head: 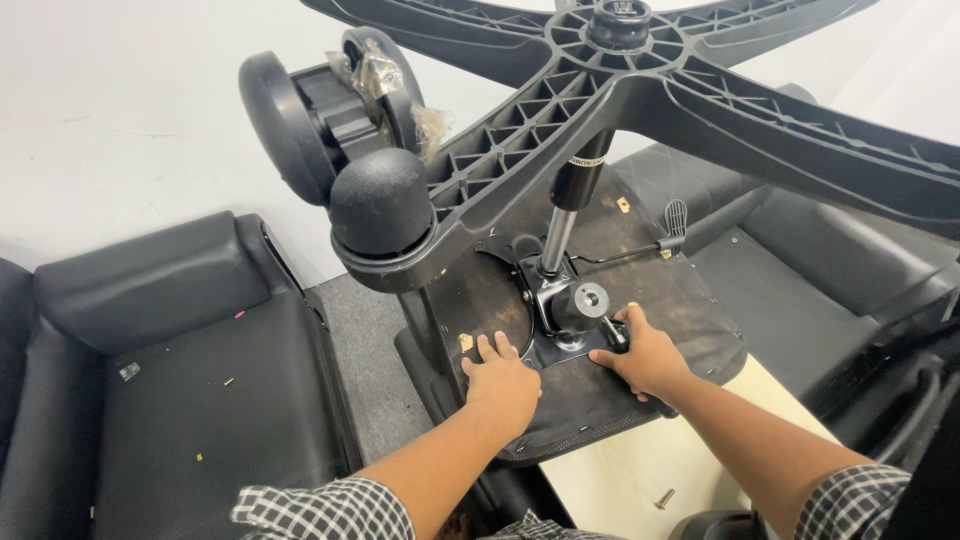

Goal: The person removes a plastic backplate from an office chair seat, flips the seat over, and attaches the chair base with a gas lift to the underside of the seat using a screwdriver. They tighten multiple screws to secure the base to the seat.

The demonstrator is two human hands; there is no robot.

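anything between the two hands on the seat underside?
In the head view, the black metal mounting plate lies between the left hand and right hand, both touching its edges.

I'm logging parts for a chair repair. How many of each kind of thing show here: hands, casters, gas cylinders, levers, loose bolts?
Hands: 2, left hand and right hand
Casters: 1, caster
Gas cylinders: 1, cylinder
Levers: 1, lever
Loose bolts: 1, bolt
Total: 6
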